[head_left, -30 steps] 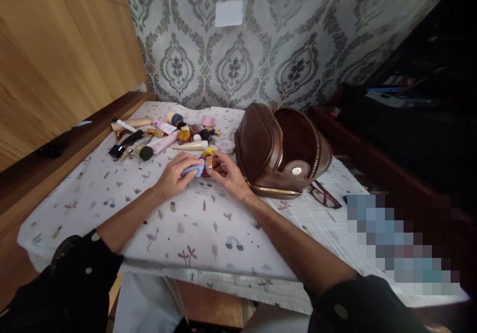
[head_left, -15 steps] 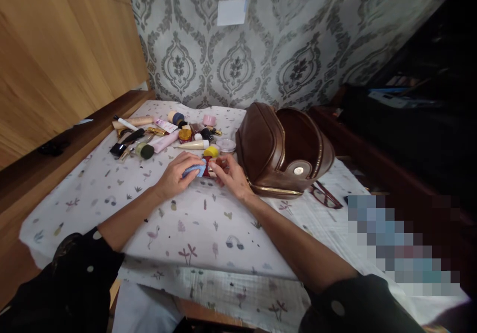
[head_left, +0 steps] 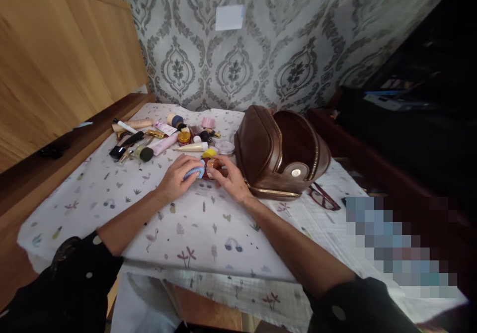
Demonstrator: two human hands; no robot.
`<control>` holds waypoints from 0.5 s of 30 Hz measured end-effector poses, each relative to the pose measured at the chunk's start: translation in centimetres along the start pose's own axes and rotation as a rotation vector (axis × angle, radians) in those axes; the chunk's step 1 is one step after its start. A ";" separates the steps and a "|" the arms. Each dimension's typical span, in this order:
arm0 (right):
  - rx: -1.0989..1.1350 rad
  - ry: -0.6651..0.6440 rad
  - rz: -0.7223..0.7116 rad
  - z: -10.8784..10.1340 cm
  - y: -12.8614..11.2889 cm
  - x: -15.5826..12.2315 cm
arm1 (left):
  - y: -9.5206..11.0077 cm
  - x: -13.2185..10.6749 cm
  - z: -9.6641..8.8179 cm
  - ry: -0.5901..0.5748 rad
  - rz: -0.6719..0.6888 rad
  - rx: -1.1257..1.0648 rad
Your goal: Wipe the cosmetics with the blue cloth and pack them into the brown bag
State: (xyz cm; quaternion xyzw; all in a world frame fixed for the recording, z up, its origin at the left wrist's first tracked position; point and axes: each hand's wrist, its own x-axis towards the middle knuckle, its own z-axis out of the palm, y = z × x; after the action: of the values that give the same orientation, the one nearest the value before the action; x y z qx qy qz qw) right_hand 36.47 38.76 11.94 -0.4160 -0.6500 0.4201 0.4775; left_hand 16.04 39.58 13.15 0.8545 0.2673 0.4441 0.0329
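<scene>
My left hand [head_left: 179, 176] is closed around a light blue cloth [head_left: 194, 172], pressing it against a small dark red container [head_left: 205, 168]. My right hand [head_left: 230, 176] grips that container at its other end, where a copper-coloured part shows between the fingers; its exact kind is hard to make out. Just beyond the hands are a yellow round item [head_left: 210, 152], a clear round compact [head_left: 224, 147] and a cream tube [head_left: 194, 147]. To the right of my right hand stands a brown cosmetic bag [head_left: 257, 149], unzipped at the top.
Several cosmetics lie at the back left, among them a pink tube [head_left: 165, 144], a gold-lidded jar [head_left: 184, 138] and a green-ended brush [head_left: 145, 153]. Glasses [head_left: 325, 198] rest right of the bag. A wooden cabinet [head_left: 70, 49] borders the left; a patterned cloth [head_left: 167, 243] covers the table.
The right-hand fingers have shifted slightly on the red container, and more of its copper-coloured part shows. Both hands keep their holds; the view has tilted a little.
</scene>
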 end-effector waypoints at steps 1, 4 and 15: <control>0.010 0.001 0.007 0.0 0.1 0.0 | 0.0 0.0 0.0 0.002 0.006 0.012; -0.003 0.032 0.030 0.0 0.3 0.0 | 0.2 -0.1 0.1 -0.026 0.029 0.040; -0.036 0.043 0.069 -0.1 -0.2 -0.2 | 0.1 -0.1 -0.4 -0.088 0.056 0.012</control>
State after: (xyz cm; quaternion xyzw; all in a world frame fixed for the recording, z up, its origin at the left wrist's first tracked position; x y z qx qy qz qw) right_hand 36.62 38.53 12.08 -0.4558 -0.6324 0.4155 0.4686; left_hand 15.71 39.35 13.30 0.8805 0.2442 0.4054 0.0268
